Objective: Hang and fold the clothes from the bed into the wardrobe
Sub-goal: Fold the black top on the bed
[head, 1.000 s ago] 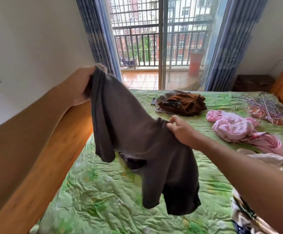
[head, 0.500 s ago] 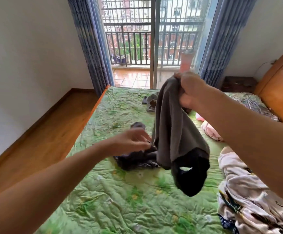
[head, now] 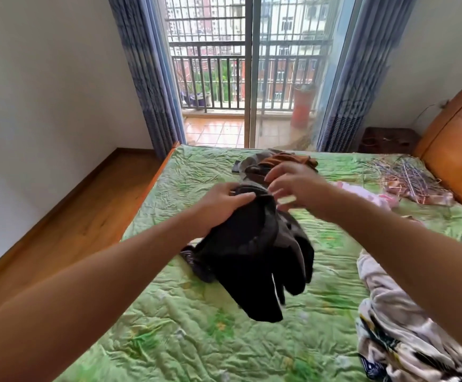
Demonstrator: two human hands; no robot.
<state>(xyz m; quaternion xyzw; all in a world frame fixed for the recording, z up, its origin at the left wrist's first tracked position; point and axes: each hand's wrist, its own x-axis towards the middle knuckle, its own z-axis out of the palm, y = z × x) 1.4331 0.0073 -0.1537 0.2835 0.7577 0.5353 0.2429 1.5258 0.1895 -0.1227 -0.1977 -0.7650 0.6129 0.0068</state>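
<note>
We judge the step in hand to be straightening the dark garment for folding. The left hand grips its bunched upper edge, and the cloth hangs below over the bed. The right hand, blurred, fingers spread, is just beside that edge and holds nothing that we can confirm. The next move calls for a second grip to spread the cloth

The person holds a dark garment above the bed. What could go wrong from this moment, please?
1. Only the left hand seems to grip the bunched dark garment; the right hand is open and blurred, so the cloth may slip or fold unevenly.
2. The garment hangs just over a small dark piece on the bed cover and might catch it.
3. The hangers lie in a tangled pile; several may lift together.
</note>
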